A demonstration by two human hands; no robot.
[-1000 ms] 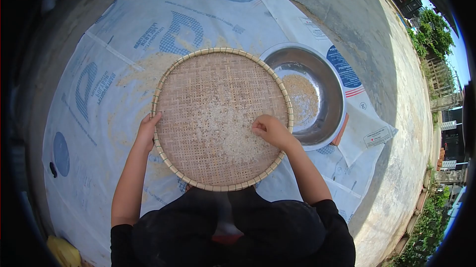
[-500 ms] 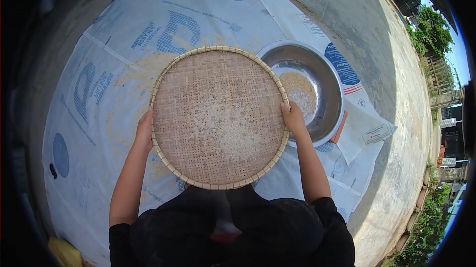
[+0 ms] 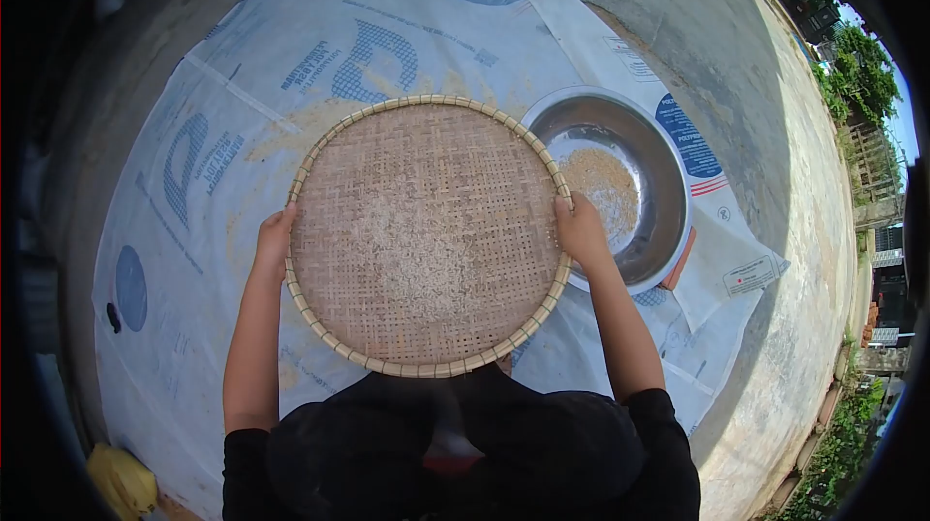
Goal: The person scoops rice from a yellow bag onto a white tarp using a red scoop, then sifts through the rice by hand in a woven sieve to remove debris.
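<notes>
Both hands are holding a round woven tray (image 3: 368,148) by opposite sides.
The left hand (image 3: 275,235) is keeping its grip closed on the left rim; the right hand (image 3: 579,229), which was pinching over the pale grains (image 3: 426,264) a second ago, is now closing its grip on the right rim, some fingers hidden. The tray is staying before the person's body, over the printed sheet (image 3: 174,327), partly covering the metal basin (image 3: 668,201) from view.

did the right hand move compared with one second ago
Yes. Judged against the metal basin, the right hand has moved rightward and slightly forward, from over the inside of the woven tray to its right edge.
</notes>
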